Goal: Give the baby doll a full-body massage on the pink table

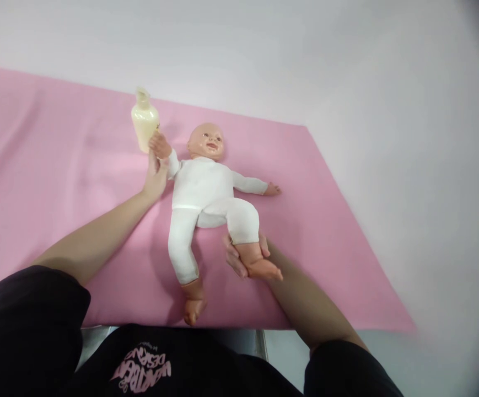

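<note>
Doll (pixel 206 190) lying face up on the pink sheet (pixel 326 220). Nearest, the right hand (pixel 243 259) cups the doll's ankle from beneath, fingers curled around it. Beyond, the left hand (pixel 156 176) holds the doll's wrist. Farthest, a pale bottle (pixel 144 122) stands just past that wrist. The doll's cloth body looks soft and light, its limbs firmer, so these are the better grip points.

White-suited baby doll (pixel 206 196) lies face-up, its raised hand touching cream bottle (pixel 144 122).
</note>
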`<state>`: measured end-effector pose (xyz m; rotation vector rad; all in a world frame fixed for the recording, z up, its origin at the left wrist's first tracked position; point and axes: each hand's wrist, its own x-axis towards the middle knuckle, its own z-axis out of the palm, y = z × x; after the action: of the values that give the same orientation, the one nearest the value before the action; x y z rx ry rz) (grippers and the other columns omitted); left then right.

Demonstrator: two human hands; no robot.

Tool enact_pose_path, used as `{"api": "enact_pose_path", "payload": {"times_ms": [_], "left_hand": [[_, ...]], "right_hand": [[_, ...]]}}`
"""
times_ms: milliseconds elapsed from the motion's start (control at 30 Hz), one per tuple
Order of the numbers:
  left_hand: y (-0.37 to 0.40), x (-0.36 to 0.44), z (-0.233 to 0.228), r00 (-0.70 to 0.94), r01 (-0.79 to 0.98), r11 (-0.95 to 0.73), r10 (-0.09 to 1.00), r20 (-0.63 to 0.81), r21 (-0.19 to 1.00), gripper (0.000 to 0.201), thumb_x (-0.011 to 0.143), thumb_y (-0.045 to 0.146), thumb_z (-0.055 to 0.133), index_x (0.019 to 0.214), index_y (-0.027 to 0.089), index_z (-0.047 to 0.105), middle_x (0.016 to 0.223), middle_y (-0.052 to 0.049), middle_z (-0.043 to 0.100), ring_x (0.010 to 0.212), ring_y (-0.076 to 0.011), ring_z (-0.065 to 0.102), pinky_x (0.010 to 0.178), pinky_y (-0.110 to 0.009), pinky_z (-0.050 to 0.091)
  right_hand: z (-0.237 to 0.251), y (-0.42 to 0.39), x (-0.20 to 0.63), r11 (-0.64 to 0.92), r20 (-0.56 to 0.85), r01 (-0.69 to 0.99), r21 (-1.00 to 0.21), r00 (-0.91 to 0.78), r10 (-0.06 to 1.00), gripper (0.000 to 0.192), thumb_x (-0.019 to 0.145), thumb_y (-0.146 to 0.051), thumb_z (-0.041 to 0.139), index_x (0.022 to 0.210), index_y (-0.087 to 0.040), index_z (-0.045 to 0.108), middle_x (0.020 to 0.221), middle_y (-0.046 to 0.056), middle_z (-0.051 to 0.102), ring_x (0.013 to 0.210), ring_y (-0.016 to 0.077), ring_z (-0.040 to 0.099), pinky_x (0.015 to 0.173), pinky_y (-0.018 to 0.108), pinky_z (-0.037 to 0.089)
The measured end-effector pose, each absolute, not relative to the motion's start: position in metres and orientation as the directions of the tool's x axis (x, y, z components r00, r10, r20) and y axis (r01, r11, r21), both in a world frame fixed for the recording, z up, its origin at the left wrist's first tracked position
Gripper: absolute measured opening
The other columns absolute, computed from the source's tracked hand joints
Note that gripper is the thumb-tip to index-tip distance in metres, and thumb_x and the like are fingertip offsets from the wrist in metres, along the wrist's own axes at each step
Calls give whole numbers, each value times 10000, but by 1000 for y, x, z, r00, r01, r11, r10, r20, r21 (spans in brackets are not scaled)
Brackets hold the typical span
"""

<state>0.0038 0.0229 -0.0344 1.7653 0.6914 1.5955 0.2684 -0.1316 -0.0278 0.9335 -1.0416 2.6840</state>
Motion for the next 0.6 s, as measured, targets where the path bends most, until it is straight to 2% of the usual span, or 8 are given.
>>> {"api": "enact_pose_path", "payload": {"times_ms": [67, 133, 200, 267, 333, 467, 600], "left_hand": [[13, 6, -32, 230, 61, -753, 650, 725, 655, 540, 1008, 651, 509, 1398, 278, 499, 1353, -125, 633, 1306, -251, 586, 1145, -475, 435], [4, 9, -26, 416, 144, -830, 545, 728, 539, 571, 983, 651, 547, 1382, 242, 553, 1307, -155, 665, 1247, -291, 617, 1124, -520, 443], [-4, 13, -17, 555, 189, -872, 474, 684, 451, 602, 977, 653, 548, 1405, 230, 561, 1322, -172, 669, 1266, -317, 606, 1137, -546, 419], [-8, 15, -10, 604, 208, -888, 447, 660, 411, 606, 978, 656, 537, 1410, 232, 564, 1343, -176, 666, 1286, -325, 595, 1139, -546, 412], [-10, 16, -7, 617, 224, -883, 455, 641, 412, 606, 971, 664, 542, 1392, 230, 578, 1351, -180, 665, 1298, -329, 588, 1142, -545, 408], [-10, 16, -7, 640, 249, -869, 479, 601, 428, 632, 954, 721, 513, 1337, 232, 627, 1361, -183, 663, 1327, -344, 570, 1183, -588, 347], [-9, 16, -6, 658, 236, -875, 465, 593, 423, 658, 957, 759, 445, 1304, 242, 660, 1397, -195, 637, 1345, -345, 555, 1181, -603, 339]], "right_hand": [[-28, -130, 270, -719, 622, -425, -550, -783, -14, 591, 851, -416, 798, 1300, -119, 555, 1056, 139, 778, 952, 207, 750, 859, 340, 639], [-29, -129, 273, -670, 608, -514, -536, -786, 117, 553, 869, -521, 745, 1231, -136, 578, 896, 77, 755, 771, 172, 682, 791, 328, 627], [-29, -127, 277, -622, 506, -567, -540, -809, 299, 520, 881, -566, 701, 1167, -145, 596, 797, 34, 705, 672, 147, 595, 727, 292, 596], [-28, -126, 280, -592, 351, -590, -549, -806, 477, 494, 879, -580, 679, 1115, -151, 608, 748, 11, 656, 630, 132, 542, 668, 255, 560], [-26, -125, 281, -575, 202, -597, -560, -771, 604, 474, 857, -584, 679, 1059, -159, 619, 706, -6, 611, 596, 124, 500, 600, 231, 515], [-22, -124, 280, -544, 5, -562, -623, -698, 716, 465, 783, -614, 678, 945, -181, 626, 639, -28, 543, 535, 125, 412, 516, 246, 428], [-19, -125, 279, -520, 7, -542, -660, -697, 717, 475, 771, -627, 678, 938, -185, 632, 633, -41, 521, 540, 122, 400, 559, 257, 448]]}}
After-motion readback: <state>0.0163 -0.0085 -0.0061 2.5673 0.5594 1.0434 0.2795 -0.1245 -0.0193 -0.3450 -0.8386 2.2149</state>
